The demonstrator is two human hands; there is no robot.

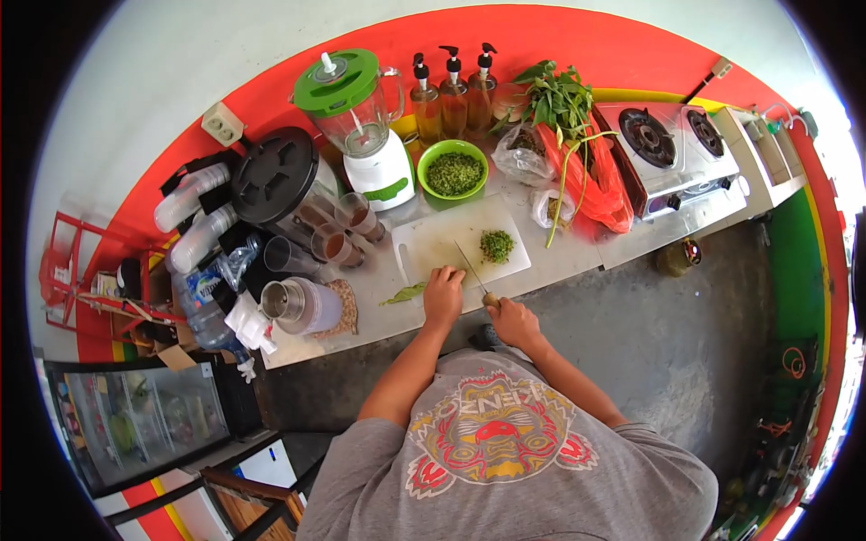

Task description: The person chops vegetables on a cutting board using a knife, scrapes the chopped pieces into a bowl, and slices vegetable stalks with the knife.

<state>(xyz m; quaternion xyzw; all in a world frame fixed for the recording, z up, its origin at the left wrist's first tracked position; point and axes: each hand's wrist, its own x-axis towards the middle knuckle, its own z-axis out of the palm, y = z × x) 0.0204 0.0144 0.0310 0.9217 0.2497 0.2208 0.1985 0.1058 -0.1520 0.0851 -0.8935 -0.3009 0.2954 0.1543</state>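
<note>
My right hand [512, 321] is closed round the wooden handle of a knife [474, 270], whose blade lies over the white cutting board [428, 236]. Just left of the blade, my left hand [444, 294] has its fingers bent and pressed together at the board's near edge. Slim green beans [403, 294] stick out to the left from under this hand; the part beneath the fingers is hidden. A small heap of chopped greens [496, 245] sits on the board, right of the blade. Behind the board, a green bowl [422, 171] holds more chopped greens.
At the back stand a blender [379, 171] and several pump bottles [454, 95]. Leafy greens [557, 104], a red plastic bag [606, 185] and a gas stove [672, 149] are to the right. Leftward are cups [338, 249], a black-lidded container [275, 176] and a steel-rimmed jug [316, 307].
</note>
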